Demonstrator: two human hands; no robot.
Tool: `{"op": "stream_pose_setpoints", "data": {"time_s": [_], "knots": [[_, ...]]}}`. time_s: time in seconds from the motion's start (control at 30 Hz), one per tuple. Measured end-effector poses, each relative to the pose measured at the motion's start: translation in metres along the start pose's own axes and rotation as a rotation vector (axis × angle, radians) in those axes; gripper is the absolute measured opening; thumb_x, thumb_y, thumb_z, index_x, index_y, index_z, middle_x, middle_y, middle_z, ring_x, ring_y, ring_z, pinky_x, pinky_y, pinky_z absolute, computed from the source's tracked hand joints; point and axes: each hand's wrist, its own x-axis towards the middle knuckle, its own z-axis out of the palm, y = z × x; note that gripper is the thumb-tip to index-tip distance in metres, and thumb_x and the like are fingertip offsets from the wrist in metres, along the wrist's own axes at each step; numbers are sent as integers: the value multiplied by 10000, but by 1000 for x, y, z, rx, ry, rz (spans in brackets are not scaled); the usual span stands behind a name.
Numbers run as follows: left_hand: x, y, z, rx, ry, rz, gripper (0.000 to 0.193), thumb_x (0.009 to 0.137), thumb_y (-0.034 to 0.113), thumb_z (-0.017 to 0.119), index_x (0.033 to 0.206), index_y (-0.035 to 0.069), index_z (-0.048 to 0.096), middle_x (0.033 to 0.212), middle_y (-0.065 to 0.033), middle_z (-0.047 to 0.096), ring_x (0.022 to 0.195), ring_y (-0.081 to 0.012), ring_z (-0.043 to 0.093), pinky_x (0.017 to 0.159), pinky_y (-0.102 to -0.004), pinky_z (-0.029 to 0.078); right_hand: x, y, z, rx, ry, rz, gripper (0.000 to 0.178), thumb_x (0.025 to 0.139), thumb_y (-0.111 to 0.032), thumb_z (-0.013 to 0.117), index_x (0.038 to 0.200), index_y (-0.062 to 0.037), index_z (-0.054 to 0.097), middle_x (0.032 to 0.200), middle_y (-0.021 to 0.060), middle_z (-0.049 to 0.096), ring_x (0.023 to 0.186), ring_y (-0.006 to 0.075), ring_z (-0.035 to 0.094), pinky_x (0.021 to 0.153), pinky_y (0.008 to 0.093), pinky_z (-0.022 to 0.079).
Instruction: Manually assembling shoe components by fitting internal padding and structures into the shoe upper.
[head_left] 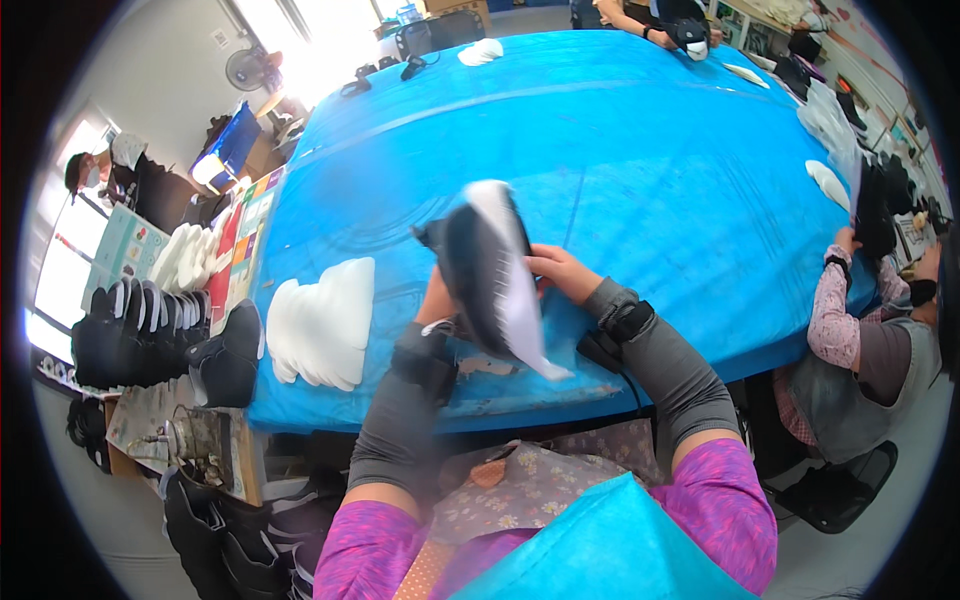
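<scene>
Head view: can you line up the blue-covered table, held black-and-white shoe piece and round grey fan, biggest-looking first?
Blue-covered table
Held black-and-white shoe piece
Round grey fan; it's farther away, so its real size is unsure.

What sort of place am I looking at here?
Probably a shoe workshop: black shoe pieces stand in a row at the left, white insole-shaped pads overlap on the blue table, and a black-and-white shoe is held above it.

Arm sleeves (672, 375) – grey | wristbands (630, 320) – black | shirt (725, 500): mottled purple | apron (530, 490): floral
</scene>
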Motion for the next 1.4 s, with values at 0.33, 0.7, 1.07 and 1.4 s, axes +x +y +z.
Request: {"op": "stream_pose_setpoints", "data": {"time_s": [0.33,0.7,1.07,1.4], "knots": [[3,23,26,146,-54,-44,292,883,58,595,1167,-9,573,1096,-87,640,966,-120,593,780,-277,501,-2,18,-12,-211,26,-110,405,916,-408,614,1033,-23,667,829,14,651,706,96,588,596,266,483],[14,-5,12,208,-109,-230,328,852,34,633,1166,-38,578,1054,-71,665,937,-130,613,805,-285,497,18,59,-35,-34,58,-258,338,925,-302,608,1102,-16,638,893,38,672,695,97,622,586,255,509],[-3,-41,-23,-208,-110,-341,366,979,202,413,1232,-34,532,1168,-119,616,1014,-177,607,873,-324,516,3,17,-11,-218,28,-103,369,912,-338,631,1051,2,654,829,26,657,660,98,585,584,269,483],[-5,-33,-19,-202,-292,-207,481,1003,333,317,1313,6,485,1248,-117,583,1116,-217,569,959,-349,463,0,19,-14,-139,-10,-96,314,910,-253,623,1087,6,646,885,40,678,729,102,605,660,274,501]]}}
